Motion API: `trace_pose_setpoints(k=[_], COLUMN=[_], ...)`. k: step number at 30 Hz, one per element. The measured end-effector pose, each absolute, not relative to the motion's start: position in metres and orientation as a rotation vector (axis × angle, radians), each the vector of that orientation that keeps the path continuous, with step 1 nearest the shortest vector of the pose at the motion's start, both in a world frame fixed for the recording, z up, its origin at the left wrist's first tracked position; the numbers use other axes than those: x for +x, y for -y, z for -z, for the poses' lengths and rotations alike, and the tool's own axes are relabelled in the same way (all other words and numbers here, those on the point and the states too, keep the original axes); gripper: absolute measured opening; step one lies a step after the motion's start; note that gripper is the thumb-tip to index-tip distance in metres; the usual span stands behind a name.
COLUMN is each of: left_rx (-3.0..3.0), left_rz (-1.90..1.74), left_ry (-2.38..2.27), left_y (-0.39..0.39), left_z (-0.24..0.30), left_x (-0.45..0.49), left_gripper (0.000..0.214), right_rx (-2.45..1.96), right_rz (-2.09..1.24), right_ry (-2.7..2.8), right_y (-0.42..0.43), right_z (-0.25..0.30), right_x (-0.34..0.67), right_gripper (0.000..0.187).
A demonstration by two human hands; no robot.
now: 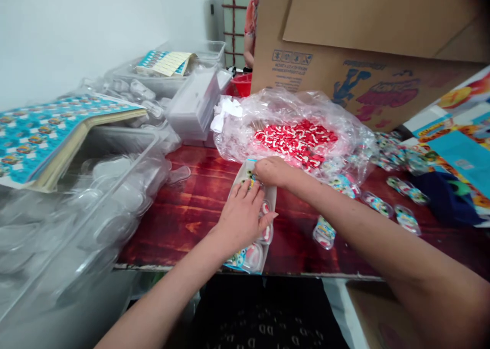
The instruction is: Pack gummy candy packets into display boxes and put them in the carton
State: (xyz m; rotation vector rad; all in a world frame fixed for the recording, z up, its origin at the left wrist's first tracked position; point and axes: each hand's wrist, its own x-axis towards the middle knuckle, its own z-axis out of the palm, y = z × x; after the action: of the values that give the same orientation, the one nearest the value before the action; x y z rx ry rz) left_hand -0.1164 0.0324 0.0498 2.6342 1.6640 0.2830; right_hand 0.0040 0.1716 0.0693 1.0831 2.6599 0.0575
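Observation:
A long clear blister strip [255, 247] with several small pods and a printed backing lies on the dark red table [191, 211], reaching to its front edge. My left hand [243, 216] lies flat on the strip's middle, fingers stretched out. My right hand [272, 171] is curled at the strip's far end, fingertips pinched on its top edge. Just behind sits an open clear plastic bag [294, 129] full of red and white candies [296, 141].
Clear tubs of empty plastic pods [95, 196] and printed sticker sheets [49, 129] fill the left. A big cardboard box [356, 48] stands behind. Filled sealed pods [386, 201] lie scattered to the right. Another person [250, 27] stands at the back.

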Motion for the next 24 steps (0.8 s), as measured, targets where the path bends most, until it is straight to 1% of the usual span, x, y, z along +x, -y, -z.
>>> trace_pose_setpoints(k=[4,7,8,10,11,13,14,16,19,24], left_rx=[2.634,2.653,2.658,2.670,2.679,2.708,2.727,2.763,2.806,2.850], left_rz=[-0.235,-0.224,-0.225,-0.229,-0.229,-0.223,-0.218,-0.214,-0.222,-0.229], left_ry=[-1.668,-1.644,-1.637,-1.626,-1.624,-1.622,-1.618,-1.607,-1.571,-1.549], left_y=[-0.035,-0.038,-0.039,-0.040,-0.040,-0.041,-0.042,-0.043,-0.047,-0.053], left_z=[-0.055,-0.057,-0.058,-0.058,-0.057,-0.057,-0.056,-0.054,-0.051,-0.046], left_x=[-0.115,-0.115,-0.115,-0.115,-0.116,-0.116,-0.117,-0.118,-0.120,-0.122], left_gripper=[0.062,0.061,0.061,0.059,0.058,0.059,0.061,0.062,0.065,0.067], right_rx=[1.256,1.425,1.408,1.305,1.270,1.271,1.280,1.344,1.491,1.694], right_rz=[0.037,0.216,0.315,0.495,0.528,0.494,0.479,0.459,0.472,0.544], right_ry=[-2.829,-2.950,-2.949,-2.910,-2.900,-2.877,-2.869,-2.850,-2.825,-2.792], right_y=[-0.159,-0.129,-0.116,-0.086,-0.072,-0.047,-0.037,-0.022,-0.010,-0.008], right_z=[-0.087,-0.094,-0.092,-0.080,-0.071,-0.053,-0.044,-0.033,-0.031,-0.041], right_x=[0.039,0.096,0.117,0.157,0.174,0.198,0.205,0.210,0.208,0.226], right_gripper=[0.034,0.036,0.036,0.044,0.050,0.060,0.061,0.059,0.048,0.051])
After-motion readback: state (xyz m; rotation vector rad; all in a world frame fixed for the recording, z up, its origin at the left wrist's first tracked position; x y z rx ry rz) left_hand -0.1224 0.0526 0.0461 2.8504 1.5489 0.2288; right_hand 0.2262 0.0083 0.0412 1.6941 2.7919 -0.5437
